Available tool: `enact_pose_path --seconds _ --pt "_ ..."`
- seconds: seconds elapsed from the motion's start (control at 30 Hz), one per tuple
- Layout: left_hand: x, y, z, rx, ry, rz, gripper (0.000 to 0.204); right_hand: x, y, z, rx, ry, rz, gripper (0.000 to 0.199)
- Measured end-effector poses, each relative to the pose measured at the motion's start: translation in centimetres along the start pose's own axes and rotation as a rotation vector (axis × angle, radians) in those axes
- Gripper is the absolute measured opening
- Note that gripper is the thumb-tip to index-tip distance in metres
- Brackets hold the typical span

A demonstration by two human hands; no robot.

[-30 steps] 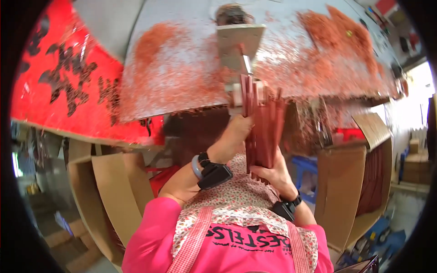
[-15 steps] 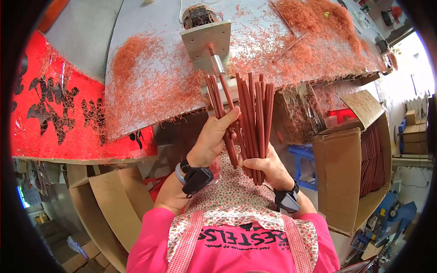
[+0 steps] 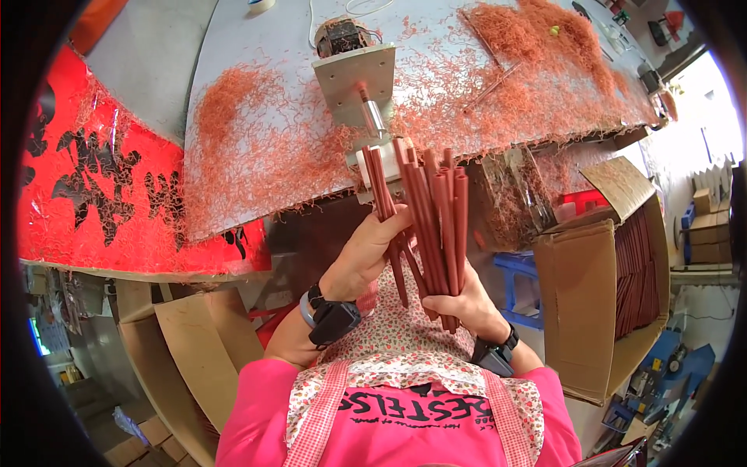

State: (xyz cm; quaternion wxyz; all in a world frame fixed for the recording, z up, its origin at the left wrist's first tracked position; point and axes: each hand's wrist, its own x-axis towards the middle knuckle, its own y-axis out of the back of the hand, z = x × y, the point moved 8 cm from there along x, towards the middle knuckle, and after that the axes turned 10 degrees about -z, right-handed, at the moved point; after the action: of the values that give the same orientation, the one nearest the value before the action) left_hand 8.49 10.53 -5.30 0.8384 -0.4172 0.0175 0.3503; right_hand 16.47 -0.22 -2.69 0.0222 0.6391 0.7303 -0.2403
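My left hand [image 3: 359, 253] is closed around a few slim reddish-brown sticks [image 3: 377, 183], which point away from me. Beside it, my right hand [image 3: 469, 305] grips a thicker bundle of the same round sticks [image 3: 440, 233] near their lower ends. The two groups almost touch at my left fingertips. Just beyond the sticks, on the table edge, stands a metal plate [image 3: 350, 84] with a motor [image 3: 342, 35] behind it. A shiny metal sleeve [image 3: 373, 118] sticks out of the plate toward me, above a white block [image 3: 380, 162] partly hidden by the sticks.
Curly orange-pink shavings [image 3: 226, 105] cover much of the pale table [image 3: 292, 47], heaped at the far right. An open carton [image 3: 576, 303] full of sticks stands at right, near a blue stool [image 3: 517, 284]. Another carton [image 3: 194, 335] is at left, below a red banner [image 3: 101, 194].
Both hands have come a little nearer to me with their sticks. The stick that reached up to the metal sleeve has come away from it.
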Motion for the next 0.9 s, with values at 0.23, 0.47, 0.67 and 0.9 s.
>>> enact_pose_path --seconds 0.23,0.47,0.67,0.9 --pt "0.0 0.5 -1.2 0.062 0.047 -0.094 0.025 -0.9 -0.2 -0.7 0.161 -0.012 0.063 0.049" --pt "1.0 1.7 0.3 0.088 -0.047 0.11 0.025 1.5 -0.7 -2.0 0.04 0.089 0.048 0.045" --pt "-0.3 1.2 -0.6 0.082 -0.017 0.064 0.027 0.1 -0.8 -0.4 0.095 0.038 0.053 0.049" --pt "0.0 1.9 0.6 0.102 -0.063 0.154 0.034 1.6 -1.7 -2.4 -0.011 0.094 0.041 0.059"
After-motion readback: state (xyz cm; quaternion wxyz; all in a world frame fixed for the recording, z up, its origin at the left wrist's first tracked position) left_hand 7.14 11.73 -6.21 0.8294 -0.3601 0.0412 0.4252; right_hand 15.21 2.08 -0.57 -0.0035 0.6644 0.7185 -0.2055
